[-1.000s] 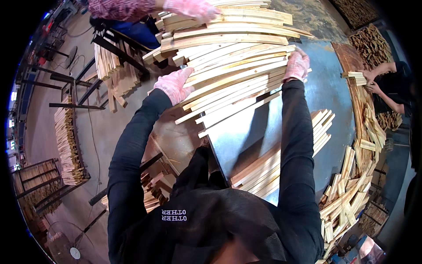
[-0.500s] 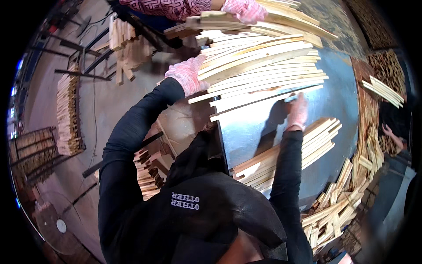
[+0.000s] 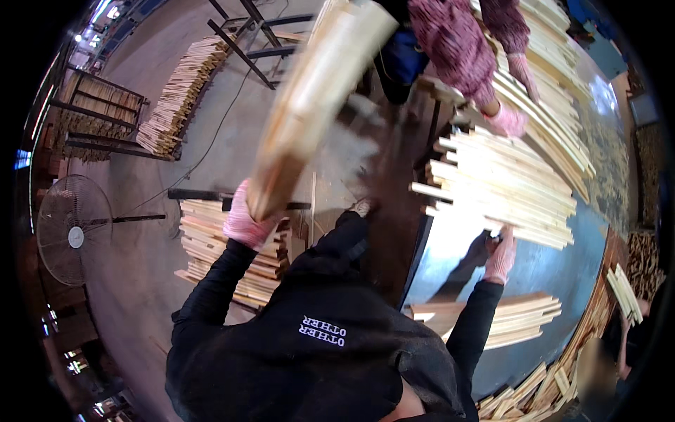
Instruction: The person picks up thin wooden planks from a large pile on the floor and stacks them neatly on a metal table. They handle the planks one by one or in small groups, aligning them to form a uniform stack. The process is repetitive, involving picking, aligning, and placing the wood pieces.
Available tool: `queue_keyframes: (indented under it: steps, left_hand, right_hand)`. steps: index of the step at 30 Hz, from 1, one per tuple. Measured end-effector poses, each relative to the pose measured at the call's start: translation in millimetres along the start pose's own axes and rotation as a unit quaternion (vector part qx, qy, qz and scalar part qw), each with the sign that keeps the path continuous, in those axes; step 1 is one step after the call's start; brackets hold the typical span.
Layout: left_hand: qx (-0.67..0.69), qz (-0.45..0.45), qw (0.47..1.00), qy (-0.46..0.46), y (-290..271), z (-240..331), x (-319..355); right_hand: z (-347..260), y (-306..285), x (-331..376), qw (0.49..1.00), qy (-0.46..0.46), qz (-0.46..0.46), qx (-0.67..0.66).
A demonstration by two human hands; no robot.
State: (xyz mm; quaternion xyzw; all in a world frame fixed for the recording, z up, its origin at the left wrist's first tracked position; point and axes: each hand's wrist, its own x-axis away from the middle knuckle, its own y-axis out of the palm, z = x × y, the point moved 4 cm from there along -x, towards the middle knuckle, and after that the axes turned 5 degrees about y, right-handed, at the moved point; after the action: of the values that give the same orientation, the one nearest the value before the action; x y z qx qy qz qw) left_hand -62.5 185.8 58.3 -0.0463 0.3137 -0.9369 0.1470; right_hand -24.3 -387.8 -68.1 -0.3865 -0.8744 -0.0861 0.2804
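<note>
In my pink-gloved left hand are wooden slats, gripped at their lower end and tilted up to the left of the table. They are blurred by motion; I cannot tell how many there are. My right hand, also gloved, is over the blue-grey tabletop, its curled fingers at the near edge of a layer of pale slats. Something small and dark shows at its fingertips, too unclear to name. A smaller group of slats lies on the table beside my right forearm.
Across the table, a co-worker's gloved hand touches more long slats. Stacked slats stand low at my left, near a floor fan and metal frames. Loose offcuts pile up along the right edge.
My left hand has lifted slats off the far layer and swung them left, away from the table. My right hand stays low over the tabletop. The view has turned left.
</note>
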Motion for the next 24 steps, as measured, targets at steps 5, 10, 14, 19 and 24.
queue_keyframes:
  steps: [5,10,14,19,24]
  left_hand:
    - [-0.073,0.188,0.979,0.012,-12,-24,-203]
    - [-0.098,0.216,0.971,-0.043,3,-131,-495]
    - [-0.199,0.145,0.961,-0.123,70,-185,-664]
    - [-0.308,0.034,0.928,-0.207,137,-201,-786]
    - [-0.312,-0.040,0.933,-0.177,204,-243,-861]
  right_hand:
    - [4,49,-2,0.972,-0.050,0.090,0.212]
    - [11,59,18,0.855,-0.175,0.197,0.447]
    - [-20,72,49,0.728,0.062,0.239,0.640]
    - [-49,156,-2,0.683,0.082,0.231,0.688]
    - [-72,206,-38,0.702,0.052,0.258,0.662]
